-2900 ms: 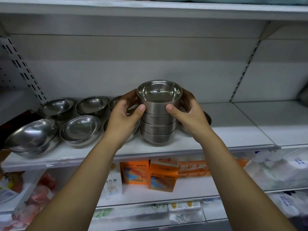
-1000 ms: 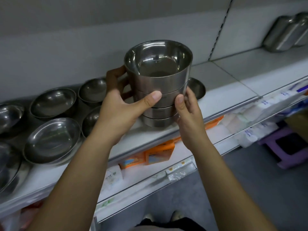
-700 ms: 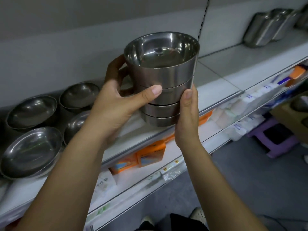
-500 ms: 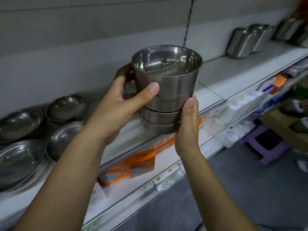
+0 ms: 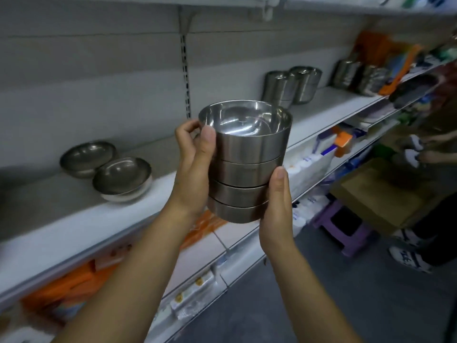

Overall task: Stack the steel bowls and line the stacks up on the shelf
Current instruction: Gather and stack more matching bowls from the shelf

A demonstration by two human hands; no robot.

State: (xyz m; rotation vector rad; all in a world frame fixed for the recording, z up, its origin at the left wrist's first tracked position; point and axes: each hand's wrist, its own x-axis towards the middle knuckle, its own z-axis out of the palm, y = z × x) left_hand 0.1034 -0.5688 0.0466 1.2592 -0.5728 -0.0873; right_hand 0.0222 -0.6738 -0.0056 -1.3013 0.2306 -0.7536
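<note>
Far left: two loose bowls (image 5: 106, 167) on the shelf (image 5: 74, 219). They are shallow and wide, touching each other, not stacked yet.

Centre-left: left hand (image 5: 195, 169) holds the stack (image 5: 244, 164). Thumb lies up the wall of the top bowl, fingers curl round the back.

Centre: the stack is four straight-walled steel bowls, nested and upright. It is in the air in front of the shelf edge, touching only the two hands.

Centre-right: right hand (image 5: 278, 206) cups the lower bowls, thumb up the side (its fingers are hidden behind the stack, so I can't tell how far they wrap).

Handling, my read:
- Stiff steel, won't deform, so a firm squeeze is fine.
- The polished wall is slippery and the nesting looks loose. Gripping the top bowl alone would likely lift it out and leave the rest.
- Keep one hand low, round or under the bottom bowl. The other only steadies the top.
- Weight looks moderate. A drop means dents and noise, not breakage.

Right: two standing stacks (image 5: 291, 86) side by side on the next shelf bay. The target spot is probably beside them.
</note>
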